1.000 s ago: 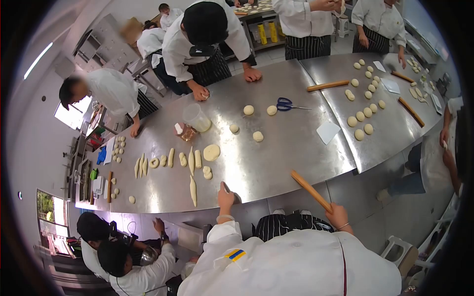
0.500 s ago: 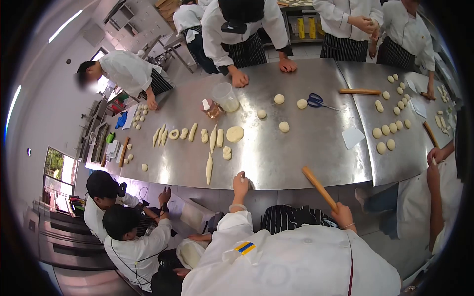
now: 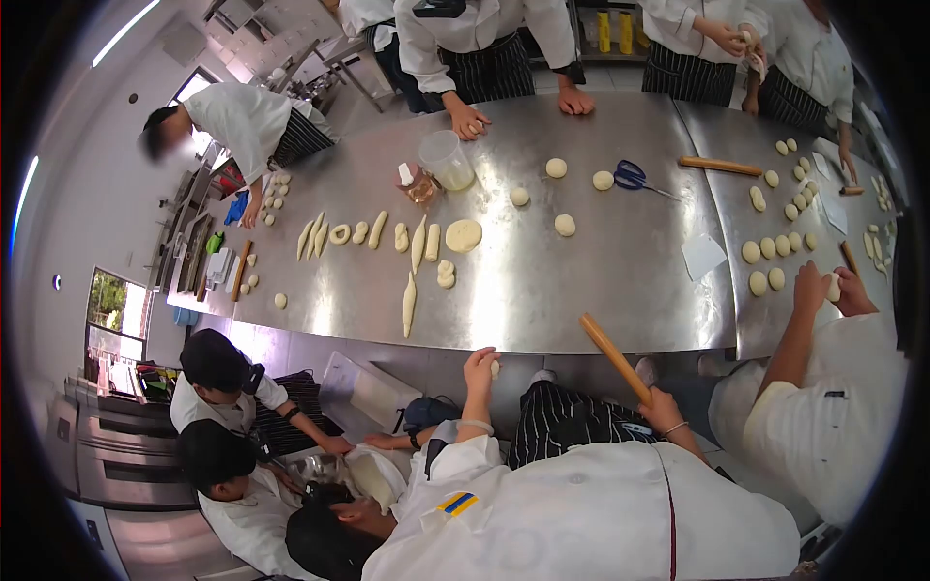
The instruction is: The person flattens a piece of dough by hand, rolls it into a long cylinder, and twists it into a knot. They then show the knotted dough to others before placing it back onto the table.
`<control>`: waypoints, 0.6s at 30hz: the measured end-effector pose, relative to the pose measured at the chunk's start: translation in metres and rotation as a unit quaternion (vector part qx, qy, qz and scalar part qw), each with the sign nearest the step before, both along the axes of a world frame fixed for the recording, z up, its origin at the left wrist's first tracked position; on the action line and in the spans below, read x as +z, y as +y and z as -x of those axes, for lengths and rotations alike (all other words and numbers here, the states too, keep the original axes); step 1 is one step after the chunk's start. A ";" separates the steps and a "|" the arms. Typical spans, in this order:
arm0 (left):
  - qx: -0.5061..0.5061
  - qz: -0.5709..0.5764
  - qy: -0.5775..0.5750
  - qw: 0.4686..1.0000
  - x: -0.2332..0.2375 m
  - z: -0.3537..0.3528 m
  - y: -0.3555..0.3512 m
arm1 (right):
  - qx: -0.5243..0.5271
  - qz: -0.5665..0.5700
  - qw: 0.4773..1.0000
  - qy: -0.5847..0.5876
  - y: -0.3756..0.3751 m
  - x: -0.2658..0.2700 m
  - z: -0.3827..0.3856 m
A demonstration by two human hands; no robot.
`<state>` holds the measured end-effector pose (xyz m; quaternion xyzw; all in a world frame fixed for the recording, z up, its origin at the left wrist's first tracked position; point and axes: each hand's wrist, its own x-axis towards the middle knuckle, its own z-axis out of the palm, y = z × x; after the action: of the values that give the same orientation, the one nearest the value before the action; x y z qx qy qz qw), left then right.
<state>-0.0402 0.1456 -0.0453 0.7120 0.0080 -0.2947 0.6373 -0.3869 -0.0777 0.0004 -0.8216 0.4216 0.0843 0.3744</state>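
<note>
At the near edge of the steel bench (image 3: 601, 290), the person's left hand (image 3: 480, 371) has its fingers pinched around a small dough piece (image 3: 495, 368). The right hand (image 3: 665, 410) has its fingers wrapped around a wooden rolling pin (image 3: 614, 356), angled up to the bench edge. Shaped dough pieces (image 3: 417, 247) lie further along.

Rolling pin (image 3: 612, 354) — wooden, slanted, small dough ball (image 3: 495, 368) — pale, pinched
</note>
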 end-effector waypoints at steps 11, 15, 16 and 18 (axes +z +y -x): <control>-0.174 -0.274 -0.263 0.909 0.023 -0.107 -0.024 | -0.050 0.003 0.999 0.021 0.024 -0.057 -0.005; -0.217 -0.335 -0.230 0.888 0.038 -0.116 -0.037 | -0.102 0.009 0.993 0.060 0.036 -0.062 -0.010; -0.228 -0.358 -0.246 0.872 0.035 -0.116 -0.037 | -0.106 0.011 0.993 0.060 0.038 -0.068 -0.009; -0.244 -0.377 -0.267 0.852 0.031 -0.116 -0.038 | -0.134 -0.008 0.990 0.053 0.041 -0.082 -0.007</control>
<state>0.0756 0.1073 -0.0143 0.9282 -0.2257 -0.2136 0.2048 -0.3798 -0.0366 -0.0814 -0.7489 0.5467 0.0800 0.3659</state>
